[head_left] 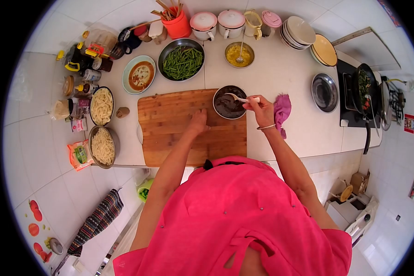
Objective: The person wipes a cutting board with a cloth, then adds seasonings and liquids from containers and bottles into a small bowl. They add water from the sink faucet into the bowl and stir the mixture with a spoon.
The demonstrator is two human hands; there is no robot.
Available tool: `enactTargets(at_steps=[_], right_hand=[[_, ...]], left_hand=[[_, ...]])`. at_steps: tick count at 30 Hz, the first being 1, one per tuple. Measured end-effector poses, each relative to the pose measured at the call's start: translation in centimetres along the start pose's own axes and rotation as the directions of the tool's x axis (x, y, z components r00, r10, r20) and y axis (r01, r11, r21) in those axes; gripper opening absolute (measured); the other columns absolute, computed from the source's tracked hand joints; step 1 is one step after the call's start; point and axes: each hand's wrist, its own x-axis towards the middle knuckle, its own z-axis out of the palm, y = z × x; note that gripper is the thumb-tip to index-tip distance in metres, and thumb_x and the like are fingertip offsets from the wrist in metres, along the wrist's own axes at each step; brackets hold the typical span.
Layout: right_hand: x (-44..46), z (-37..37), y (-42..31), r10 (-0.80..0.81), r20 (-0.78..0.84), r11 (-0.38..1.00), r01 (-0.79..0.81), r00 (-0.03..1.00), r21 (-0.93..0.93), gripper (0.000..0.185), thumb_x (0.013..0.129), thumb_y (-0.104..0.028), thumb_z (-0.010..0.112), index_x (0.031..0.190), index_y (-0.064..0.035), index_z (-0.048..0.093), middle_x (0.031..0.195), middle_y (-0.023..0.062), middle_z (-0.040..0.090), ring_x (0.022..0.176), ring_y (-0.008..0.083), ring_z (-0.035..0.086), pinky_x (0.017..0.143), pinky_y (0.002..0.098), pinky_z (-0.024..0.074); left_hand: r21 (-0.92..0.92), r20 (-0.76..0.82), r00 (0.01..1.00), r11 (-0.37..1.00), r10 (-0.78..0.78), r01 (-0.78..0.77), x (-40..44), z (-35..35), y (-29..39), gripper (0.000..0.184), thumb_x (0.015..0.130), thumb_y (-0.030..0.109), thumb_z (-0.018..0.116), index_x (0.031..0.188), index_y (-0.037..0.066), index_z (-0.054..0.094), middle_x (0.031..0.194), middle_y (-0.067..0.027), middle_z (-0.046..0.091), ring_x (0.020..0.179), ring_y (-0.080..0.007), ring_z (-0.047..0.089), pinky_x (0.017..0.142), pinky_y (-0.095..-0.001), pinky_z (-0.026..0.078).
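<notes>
My right hand (261, 112) is closed around the handle of a spoon (237, 97). The spoon's tip dips into dark brown sauce in a round bowl (215, 110) on the right part of a wooden cutting board (170, 142). Just left of that bowl, my left hand (198, 121) rests on the board with its fingers apart and nothing in it. A crumpled purple cloth (283, 110) lies right of my right hand.
Behind the board are a pan of green beans (182, 60), a plate with reddish sauce (141, 76) and a bowl of yellow food (239, 54). Two noodle bowls (102, 146) stand left. At right are a metal bowl (325, 93) and a wok (364, 89) on the stove.
</notes>
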Motion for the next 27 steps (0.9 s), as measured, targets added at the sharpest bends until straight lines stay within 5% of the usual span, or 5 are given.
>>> enactTargets(at_steps=[6, 12, 19, 27], right_hand=[[-0.2, -0.5, 1.1, 0.231, -0.101, 0.947, -0.199, 0.968, 0.252, 0.021, 0.092, -0.017, 0.062, 0.094, 0.004, 0.064, 0.082, 0.0099, 0.066, 0.071, 0.0168, 0.067, 0.066, 0.027, 0.0585], [-0.8, -1.3, -0.7, 0.193, -0.065, 0.936, -0.164, 0.979, 0.311, 0.021, 0.092, -0.017, 0.061, 0.095, 0.0035, 0.064, 0.082, 0.0106, 0.067, 0.071, 0.0172, 0.068, 0.067, 0.0274, 0.0586], [-1.2, -0.9, -5.6, -0.083, 0.077, 0.996, 0.085, 0.994, -0.012, 0.014, 0.093, -0.011, 0.059, 0.094, 0.0026, 0.063, 0.087, 0.0078, 0.065, 0.074, 0.0147, 0.066, 0.069, 0.0254, 0.0555], [-0.7, -0.4, -5.7, -0.289, 0.359, 0.849, 0.411, 0.887, -0.332, 0.007, 0.088, -0.001, 0.061, 0.094, 0.0019, 0.061, 0.095, 0.0091, 0.06, 0.077, 0.014, 0.064, 0.069, 0.0249, 0.0544]], left_hand=[[0.013, -0.005, 1.0, 1.0, -0.008, 0.008, 0.0, -0.1, 0.2, 0.069, 0.062, 0.014, 0.083, 0.117, -0.001, 0.044, 0.119, -0.0269, 0.048, 0.116, -0.0431, 0.046, 0.097, -0.0454, 0.043], [0.014, -0.029, 1.0, 1.0, 0.002, -0.002, 0.0, 0.3, 0.0, 0.068, 0.062, 0.015, 0.083, 0.117, 0.0, 0.044, 0.118, -0.0269, 0.048, 0.115, -0.0431, 0.047, 0.096, -0.0455, 0.043], [0.025, -0.013, 1.0, 0.999, 0.021, -0.021, 0.4, 0.5, -0.4, 0.068, 0.063, 0.016, 0.083, 0.116, -0.001, 0.044, 0.117, -0.0268, 0.048, 0.114, -0.0431, 0.047, 0.095, -0.0454, 0.044], [0.023, -0.012, 1.0, 1.0, 0.004, -0.004, 0.3, 0.4, -0.2, 0.069, 0.063, 0.014, 0.082, 0.118, -0.001, 0.043, 0.119, -0.0266, 0.047, 0.116, -0.0424, 0.046, 0.096, -0.045, 0.044]])
